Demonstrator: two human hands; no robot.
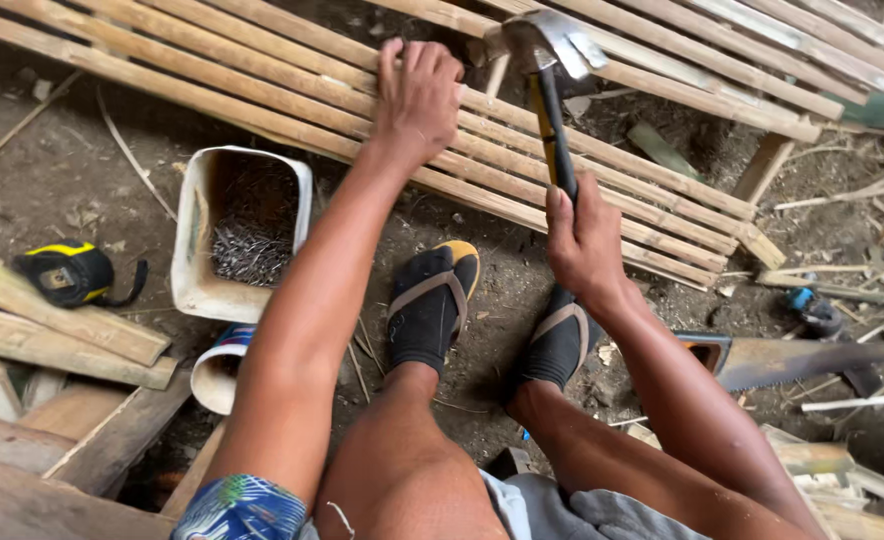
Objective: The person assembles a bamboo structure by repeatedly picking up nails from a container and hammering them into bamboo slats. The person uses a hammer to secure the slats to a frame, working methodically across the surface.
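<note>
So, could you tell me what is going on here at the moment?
A person crouches on a dirt floor over a panel of bamboo slats. The left hand presses flat on the slats, while the right hand grips a hammer with its head raised above the panel. A white tub of nails, a tape measure and a handsaw lie close by.

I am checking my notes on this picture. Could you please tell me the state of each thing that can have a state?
Left hand: pressed flat on the slats, holding nothing.
Right hand: closed around the hammer handle.
Hammer: raised, head above the slats.
Bamboo slat panel: lying on the ground.
White tub: open, nails inside.
Tape measure: retracted, lying on the ground.
Hand saw: lying flat, untouched.
</note>
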